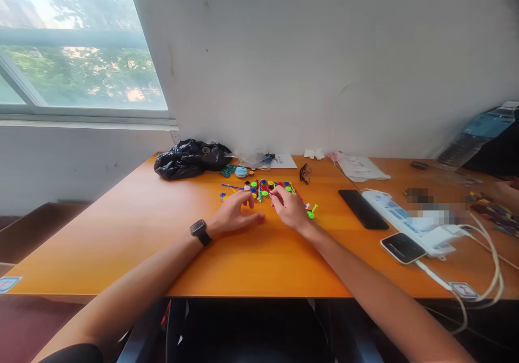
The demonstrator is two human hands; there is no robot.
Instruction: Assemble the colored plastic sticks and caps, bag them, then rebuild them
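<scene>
A cluster of small colourful plastic discs and thin sticks (265, 186) lies on the orange table (133, 228), near its middle. My left hand (237, 211), with a black watch on the wrist, rests on the table at the near-left edge of the cluster; its fingers are curled and the thumb lies flat. My right hand (288, 206) is at the cluster's near-right side, fingers bent and pinched at a red piece among the sticks. What either hand grips is too small to make out. A green stick piece (312, 211) lies just right of my right hand.
A black plastic bag (187, 158) sits at the back left. Papers (360, 168), sunglasses (305, 173), a black phone (363, 208), a white power strip (405, 219) with cables and a second phone (403, 247) lie to the right. Another person's hand (508, 187) shows at far right.
</scene>
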